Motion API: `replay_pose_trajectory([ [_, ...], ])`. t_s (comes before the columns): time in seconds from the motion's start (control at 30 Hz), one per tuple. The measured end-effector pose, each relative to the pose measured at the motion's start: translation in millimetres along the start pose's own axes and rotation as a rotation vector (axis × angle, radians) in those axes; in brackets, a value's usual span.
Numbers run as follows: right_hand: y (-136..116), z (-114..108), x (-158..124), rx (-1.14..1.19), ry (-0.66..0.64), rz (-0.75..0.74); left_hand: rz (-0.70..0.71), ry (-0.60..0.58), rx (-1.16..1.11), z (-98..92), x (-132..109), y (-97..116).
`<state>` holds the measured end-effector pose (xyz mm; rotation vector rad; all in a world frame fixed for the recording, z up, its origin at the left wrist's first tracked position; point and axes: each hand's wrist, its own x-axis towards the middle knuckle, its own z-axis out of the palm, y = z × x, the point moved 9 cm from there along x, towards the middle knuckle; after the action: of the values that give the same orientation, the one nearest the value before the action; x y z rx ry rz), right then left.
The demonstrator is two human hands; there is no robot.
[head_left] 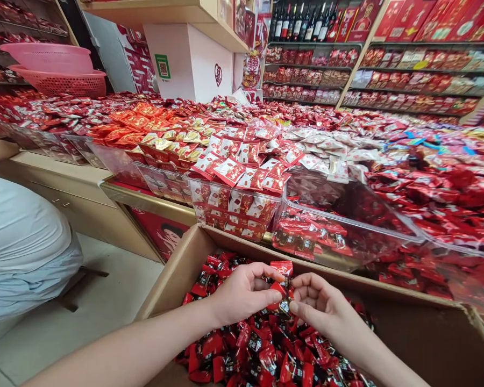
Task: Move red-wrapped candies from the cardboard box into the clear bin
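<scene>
Pinching a wrapped candy (pixel 283 279) between both hands' fingers (pixel 275 296)

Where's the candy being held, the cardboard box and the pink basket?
held candy (pixel 283 267), head view, its red top end.
cardboard box (pixel 180 264), head view, its left wall.
pink basket (pixel 48 57), head view, its front side.

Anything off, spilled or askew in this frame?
Nothing spilled or damaged. Only oddity: the clear bin behind the cardboard box is part full, while neighbouring bins are heaped past their rims. Left hand and right hand pinch candies over the box.
</scene>
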<state>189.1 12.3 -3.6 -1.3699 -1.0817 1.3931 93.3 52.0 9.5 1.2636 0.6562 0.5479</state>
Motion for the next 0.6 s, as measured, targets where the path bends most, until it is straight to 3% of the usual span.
replay_pose_trajectory([
  [0.2, -0.2, 20.5, -6.3, 0.012, -0.124, 0.036, 0.045, 0.009, 0.129, -0.8, -1.8, 2.8],
  [0.37, -8.8, 19.9, -10.9, -0.419, -0.162, -0.066, 0.134, 0.06, 0.07, -5.8, -4.9, 16.3],
  [0.5, -47.1, 14.4, -23.8, -0.648, -0.155, -0.155, 0.187, 0.107, 0.091, -13.2, -5.3, 25.2],
  [0.6, -110.1, -11.8, -38.3, -0.571, 0.091, -0.314, 0.205, 0.092, 0.136, -13.9, -3.2, 25.9],
])
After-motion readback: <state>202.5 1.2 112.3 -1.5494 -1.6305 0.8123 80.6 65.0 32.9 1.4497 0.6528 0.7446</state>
